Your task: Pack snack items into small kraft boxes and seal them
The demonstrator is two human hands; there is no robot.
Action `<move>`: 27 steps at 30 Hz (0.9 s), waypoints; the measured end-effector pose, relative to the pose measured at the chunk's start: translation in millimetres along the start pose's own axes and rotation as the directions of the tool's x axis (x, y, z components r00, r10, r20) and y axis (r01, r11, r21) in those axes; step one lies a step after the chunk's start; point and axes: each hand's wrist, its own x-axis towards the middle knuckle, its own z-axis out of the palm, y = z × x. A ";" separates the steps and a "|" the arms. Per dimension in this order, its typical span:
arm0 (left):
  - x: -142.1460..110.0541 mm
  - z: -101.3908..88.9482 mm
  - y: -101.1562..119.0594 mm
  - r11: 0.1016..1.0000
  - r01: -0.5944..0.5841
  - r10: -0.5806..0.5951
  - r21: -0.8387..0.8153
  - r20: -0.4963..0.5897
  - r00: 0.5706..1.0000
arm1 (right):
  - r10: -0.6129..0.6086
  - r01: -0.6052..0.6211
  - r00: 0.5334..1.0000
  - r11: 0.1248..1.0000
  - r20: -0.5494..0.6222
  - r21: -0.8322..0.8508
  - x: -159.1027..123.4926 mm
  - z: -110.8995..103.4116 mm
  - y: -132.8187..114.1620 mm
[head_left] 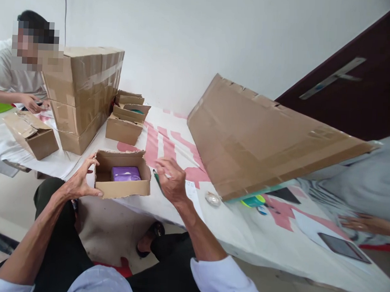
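A small open cardboard box (122, 188) sits at the near edge of the white table (275, 240). Inside it lies a purple packet (126, 173). My left hand (80, 179) is spread around the box's left side, thumb along the front bottom edge and fingertips on the left flap. My right hand (170, 179) hovers just right of the box with fingers loosely curled and apart, holding nothing. A green pen-like object (156, 177) lies on the table between the box and my right hand.
A tall taped carton stack (84, 94) stands at back left beside more small open boxes (126, 121) and a box (32, 134). A large flat carton (263, 140) leans at right. A person sits at far left; another person's hand (369, 223) rests near a phone (344, 247).
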 end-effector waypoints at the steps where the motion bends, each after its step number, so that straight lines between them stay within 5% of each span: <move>1: 0.5 0.3 0.6 1.000 0.002 -0.002 0.007 -0.001 1.000 | -0.101 0.094 0.984 0.994 0.149 0.053 14.6 2.1 -14.4; 3: 0.8 1.6 1.1 1.000 0.000 0.000 0.024 -0.008 1.000 | -0.210 0.199 0.848 0.977 0.487 0.075 39.8 14.1 -35.8; 6: -0.8 3.4 0.3 1.000 -0.008 0.008 0.028 -0.014 1.000 | -0.081 0.303 0.601 0.944 0.796 -0.133 62.7 42.1 -47.7; 11: -2.7 3.4 -3.2 1.000 -0.011 0.011 -0.013 -0.022 1.000 | 0.075 0.421 0.443 0.862 0.893 -0.281 74.5 72.9 -45.6; 18: 0.0 7.4 -8.5 0.999 -0.004 0.002 -0.048 -0.046 0.999 | 0.061 0.465 0.417 0.843 0.907 -0.270 78.6 77.9 -42.5; 27: 3.2 9.5 -1.0 0.999 0.028 -0.027 0.030 -0.035 0.999 | -0.062 0.387 0.511 0.907 0.857 -0.165 72.5 70.0 -38.8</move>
